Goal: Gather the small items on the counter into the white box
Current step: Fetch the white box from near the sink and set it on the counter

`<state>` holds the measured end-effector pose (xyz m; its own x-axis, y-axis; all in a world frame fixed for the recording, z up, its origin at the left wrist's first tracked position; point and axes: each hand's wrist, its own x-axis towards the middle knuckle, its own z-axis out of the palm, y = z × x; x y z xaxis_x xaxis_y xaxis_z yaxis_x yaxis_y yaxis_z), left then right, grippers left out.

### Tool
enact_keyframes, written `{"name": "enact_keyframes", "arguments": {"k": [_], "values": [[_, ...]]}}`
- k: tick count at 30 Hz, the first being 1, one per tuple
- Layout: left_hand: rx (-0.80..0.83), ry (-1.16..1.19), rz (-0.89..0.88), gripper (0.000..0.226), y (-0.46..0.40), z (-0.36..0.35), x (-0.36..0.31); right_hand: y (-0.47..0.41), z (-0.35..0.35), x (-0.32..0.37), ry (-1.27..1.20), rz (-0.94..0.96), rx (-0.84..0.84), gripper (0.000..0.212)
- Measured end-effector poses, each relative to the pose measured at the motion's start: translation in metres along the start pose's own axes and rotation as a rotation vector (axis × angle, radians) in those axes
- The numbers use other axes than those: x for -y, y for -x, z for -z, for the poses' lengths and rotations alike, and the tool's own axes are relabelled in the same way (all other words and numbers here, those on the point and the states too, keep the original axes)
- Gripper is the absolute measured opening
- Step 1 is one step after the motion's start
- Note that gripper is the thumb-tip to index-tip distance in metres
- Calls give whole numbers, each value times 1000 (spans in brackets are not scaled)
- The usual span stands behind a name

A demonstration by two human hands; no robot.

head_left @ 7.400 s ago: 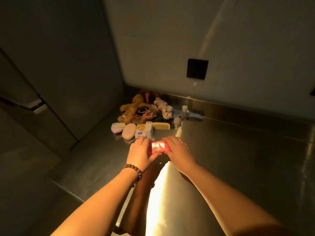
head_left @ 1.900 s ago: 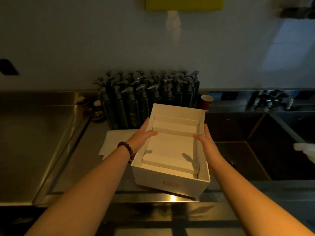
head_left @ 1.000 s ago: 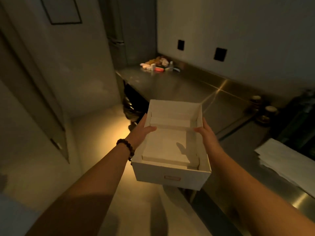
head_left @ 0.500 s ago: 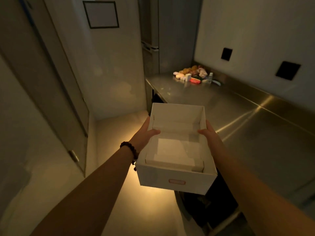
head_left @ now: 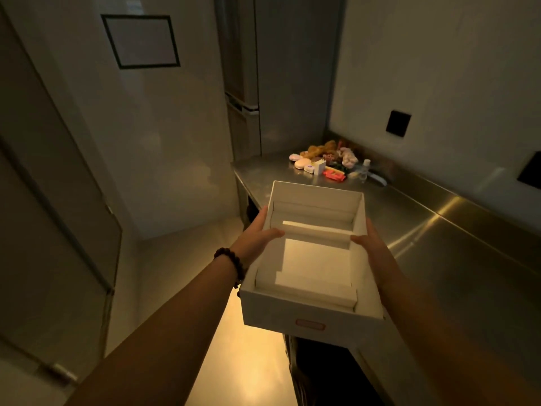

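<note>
Our left hand grips one side wall of the box, thumb hooked over the rim, and our right hand clamps the opposite wall the same way. A two-sided hold makes sense here: the box is wide and open-topped, so squeezing both walls keeps it level with its folded card inserts lying flat inside. Both arms reach forward, nearly straight, wrists turned inward, a bead bracelet on the left one. The box hangs in the air in front of us, beside the steel counter rather than on it (nothing gathered in it that we can see). Far ahead, in the counter's back corner, sits the pile: plush toys, small packets, a red pack, a little bottle. We're well apart from it, so we judge the carry isn't finished.
</note>
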<state>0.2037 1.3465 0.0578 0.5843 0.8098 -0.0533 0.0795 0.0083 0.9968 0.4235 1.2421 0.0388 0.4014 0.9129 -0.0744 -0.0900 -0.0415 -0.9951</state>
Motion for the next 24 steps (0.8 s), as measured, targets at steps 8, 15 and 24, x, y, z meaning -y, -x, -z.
{"name": "enact_keyframes", "arguments": {"k": [8, 15, 24], "values": [[128, -72, 23, 75, -145, 48, 26, -113, -19, -13, 8, 13, -110, 41], [301, -149, 40, 77, -268, 83, 25, -198, -42, -25, -46, -28, -342, 40], [584, -193, 68, 78, -368, 49, 33, -229, -20, -29, -67, -110, -657, 48]]}}
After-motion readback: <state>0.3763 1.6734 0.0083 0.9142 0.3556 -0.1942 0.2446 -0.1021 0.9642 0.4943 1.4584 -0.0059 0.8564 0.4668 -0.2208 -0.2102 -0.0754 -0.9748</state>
